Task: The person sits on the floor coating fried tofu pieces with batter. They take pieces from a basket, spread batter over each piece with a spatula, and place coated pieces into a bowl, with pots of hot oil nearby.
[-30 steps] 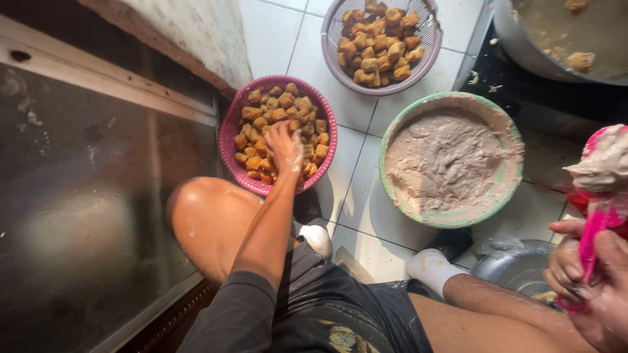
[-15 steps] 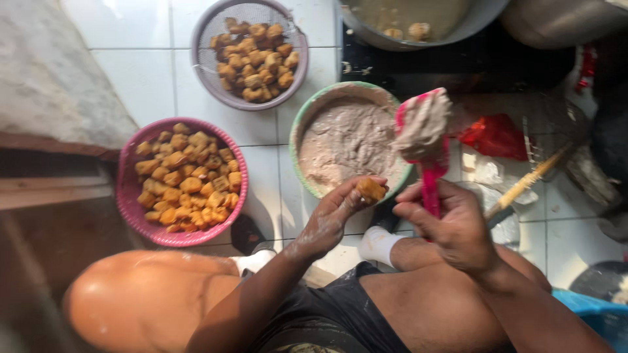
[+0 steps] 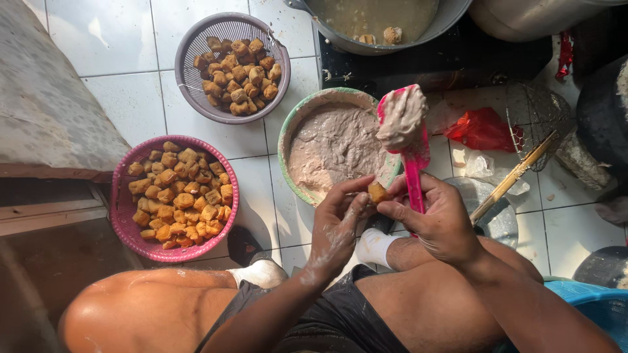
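My left hand [image 3: 340,225] pinches a small fried tofu puff [image 3: 377,191] between thumb and fingers, just in front of the green bowl of grey-brown paste [image 3: 335,145]. My right hand [image 3: 439,219] grips a pink spatula [image 3: 415,167] by its handle, blade up and loaded with a lump of paste [image 3: 400,116]; its fingertips also touch the puff. A pink basket of golden tofu puffs [image 3: 178,196] sits on the floor to my left. A purple basket of darker puffs [image 3: 234,65] lies farther off.
A large metal pot of oily liquid [image 3: 373,23] stands on a dark stove at the top. To the right are a wire skimmer with a wooden handle [image 3: 523,153], a red plastic bag [image 3: 483,127] and a metal lid. My bare knees fill the bottom.
My left hand left the pink basket with one tofu puff and came to the middle. My right hand brought the loaded spatula in from the right to meet it.
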`<state>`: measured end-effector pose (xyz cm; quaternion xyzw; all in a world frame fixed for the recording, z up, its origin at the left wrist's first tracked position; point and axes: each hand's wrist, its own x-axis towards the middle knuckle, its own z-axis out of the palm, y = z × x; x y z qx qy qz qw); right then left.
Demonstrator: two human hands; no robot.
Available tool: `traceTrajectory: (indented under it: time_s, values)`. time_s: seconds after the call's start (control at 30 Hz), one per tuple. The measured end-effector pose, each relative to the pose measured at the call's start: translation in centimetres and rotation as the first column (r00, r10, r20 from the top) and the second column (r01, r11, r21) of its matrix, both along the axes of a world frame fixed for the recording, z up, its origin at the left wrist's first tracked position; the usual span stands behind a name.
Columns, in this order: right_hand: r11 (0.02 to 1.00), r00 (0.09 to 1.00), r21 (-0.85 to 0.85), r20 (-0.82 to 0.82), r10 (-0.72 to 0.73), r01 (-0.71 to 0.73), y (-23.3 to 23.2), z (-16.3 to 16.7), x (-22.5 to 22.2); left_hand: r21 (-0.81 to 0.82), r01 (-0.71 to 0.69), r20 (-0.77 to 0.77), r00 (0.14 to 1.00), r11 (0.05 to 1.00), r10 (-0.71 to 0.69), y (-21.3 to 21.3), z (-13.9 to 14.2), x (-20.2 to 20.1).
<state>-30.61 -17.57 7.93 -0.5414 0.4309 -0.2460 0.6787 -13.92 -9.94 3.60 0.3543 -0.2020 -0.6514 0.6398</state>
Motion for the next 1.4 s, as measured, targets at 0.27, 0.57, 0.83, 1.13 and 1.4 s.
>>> traceTrajectory:
  time_s: [0.27, 0.57, 0.83, 1.13, 1.4]
  values:
    - [0.998, 0.998, -0.064, 0.061, -0.007, 0.01, 0.1, -0.3, 1.1, -0.005, -0.09, 0.218, 0.972, 0.996, 0.089, -0.4, 0.2, 0.0]
    - [0.993, 0.993, -0.046, 0.038, -0.111, 0.112, -0.1, -1.0, 0.8, -0.043, 0.027, 0.065, 0.998, 0.999, -0.024, -0.2, -0.3, 1.8]
    - [0.999, 0.989, 0.045, 0.151, -0.012, 0.006, -0.4, -0.6, 0.8, 0.064, 0.231, -0.056, 0.972, 0.971, -0.227, -0.2, 0.1, 2.3]
    - [0.978, 0.983, -0.203, -0.181, 0.01, -0.047, 0.2, 1.4, 0.9, 0.082, -0.11, -0.122, 0.985, 0.991, 0.12, -2.3, 0.9, 4.0]
    - [0.928, 0.978, -0.354, -0.202, 0.046, -0.116, 0.4, 2.0, 0.9, 0.025, -0.245, -0.16, 0.956, 0.969, 0.246, -2.6, 2.9, 3.4]
